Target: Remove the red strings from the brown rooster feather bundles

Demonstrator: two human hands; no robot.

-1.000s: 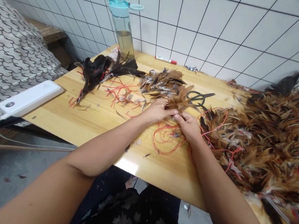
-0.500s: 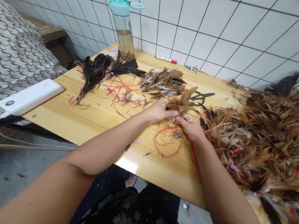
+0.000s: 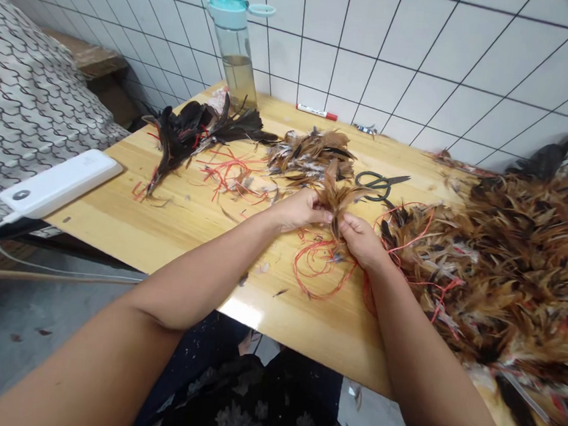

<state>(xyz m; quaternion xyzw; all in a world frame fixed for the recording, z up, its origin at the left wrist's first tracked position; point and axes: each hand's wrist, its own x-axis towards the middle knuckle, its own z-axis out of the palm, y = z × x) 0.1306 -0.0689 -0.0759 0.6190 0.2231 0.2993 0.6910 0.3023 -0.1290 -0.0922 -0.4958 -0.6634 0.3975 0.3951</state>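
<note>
My left hand (image 3: 300,209) and my right hand (image 3: 360,239) meet over the middle of the wooden table (image 3: 183,220). Both pinch a small bunch of brown feathers (image 3: 339,193) that stands up between them. Under my right hand lies a loose tangle of red thread (image 3: 316,266). A big heap of brown feathers (image 3: 511,255) strung on red thread fills the table's right side, touching my right wrist.
Black scissors (image 3: 378,182) lie just behind the hands. A smaller brown feather pile (image 3: 310,152), a black feather pile (image 3: 191,130) and red thread scraps (image 3: 230,171) lie further left. A water bottle (image 3: 234,44) and red marker (image 3: 316,113) stand by the tiled wall. A white power bank (image 3: 58,181) sits at the left edge.
The feather bunch has been turned from lying over toward the right to standing more upright between the hands. My hands have stayed in nearly the same spot.
</note>
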